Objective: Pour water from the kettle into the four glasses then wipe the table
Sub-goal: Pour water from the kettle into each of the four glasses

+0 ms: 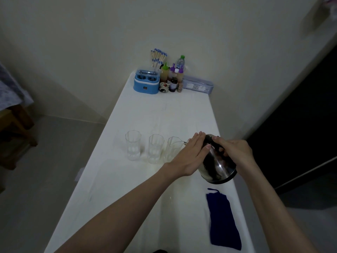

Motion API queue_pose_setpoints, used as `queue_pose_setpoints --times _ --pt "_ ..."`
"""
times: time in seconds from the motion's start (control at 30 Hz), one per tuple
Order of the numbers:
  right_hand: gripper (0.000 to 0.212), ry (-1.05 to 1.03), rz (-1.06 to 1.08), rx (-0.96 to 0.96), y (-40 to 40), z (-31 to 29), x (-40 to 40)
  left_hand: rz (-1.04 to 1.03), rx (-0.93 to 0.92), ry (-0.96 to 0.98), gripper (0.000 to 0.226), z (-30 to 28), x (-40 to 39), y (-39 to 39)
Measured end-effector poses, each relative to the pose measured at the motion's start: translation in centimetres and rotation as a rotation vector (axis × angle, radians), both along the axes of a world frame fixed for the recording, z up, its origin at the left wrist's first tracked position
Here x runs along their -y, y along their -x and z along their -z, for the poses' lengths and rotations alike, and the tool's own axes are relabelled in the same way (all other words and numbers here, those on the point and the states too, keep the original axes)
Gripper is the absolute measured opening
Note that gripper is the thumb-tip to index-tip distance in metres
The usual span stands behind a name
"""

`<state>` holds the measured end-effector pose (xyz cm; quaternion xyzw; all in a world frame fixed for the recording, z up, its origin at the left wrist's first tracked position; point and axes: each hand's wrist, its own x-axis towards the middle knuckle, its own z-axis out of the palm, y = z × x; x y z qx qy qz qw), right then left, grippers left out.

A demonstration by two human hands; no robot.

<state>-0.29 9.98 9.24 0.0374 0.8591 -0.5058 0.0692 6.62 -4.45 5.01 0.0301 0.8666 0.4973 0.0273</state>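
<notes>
A shiny steel kettle (217,167) is tilted to the left above the white table (138,194), its spout at the rim of the rightmost visible glass (174,147). My right hand (235,150) grips the kettle's black handle. My left hand (189,154) lies flat, fingers together, against the kettle's lid and side. Two more clear glasses (133,145) (156,148) stand in a row to the left. A fourth glass is not visible; my left hand may hide it. A dark blue cloth (223,220) lies on the table near the right edge, in front of the kettle.
At the table's far end stand a blue appliance (146,83), a holder of blue-tipped sticks (158,58), several bottles (175,77) and a clear lidded box (197,85). The wall is close behind. A wooden piece of furniture (14,136) stands at the left.
</notes>
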Motion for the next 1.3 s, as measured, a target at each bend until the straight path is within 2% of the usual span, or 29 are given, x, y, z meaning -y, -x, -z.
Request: queue_pose_setpoints --times 0.67,1.3 --pt "0.046 -0.137 -0.066 -0.038 0.6 -1.6 -0.6 -0.039 -0.056 -0.016 0.059 -0.1 -1.0 0.2" --pt "0.045 -0.150 -0.121 -0.054 0.9 -2.0 0.1 -0.060 -0.052 -0.014 0.060 0.0 -0.5 0.2"
